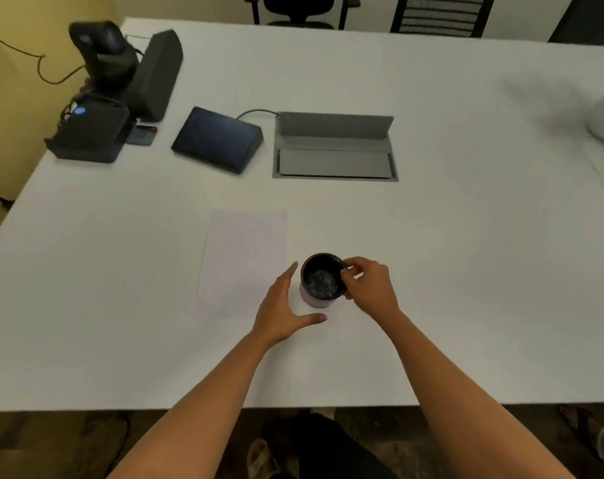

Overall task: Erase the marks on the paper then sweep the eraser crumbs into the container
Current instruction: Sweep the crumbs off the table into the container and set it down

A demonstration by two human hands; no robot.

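— What are the hands doing?

— The left hand is lying spread on the surface, fingers apart and thumb stretched out, gripping nothing, just left of the container. The right hand is curling its fingers over the container's right rim, pinching it.

— And the container?

— It is standing upright near the front edge, black inside with pale specks at the bottom. The paper is lying flat just to its left, looking blank.
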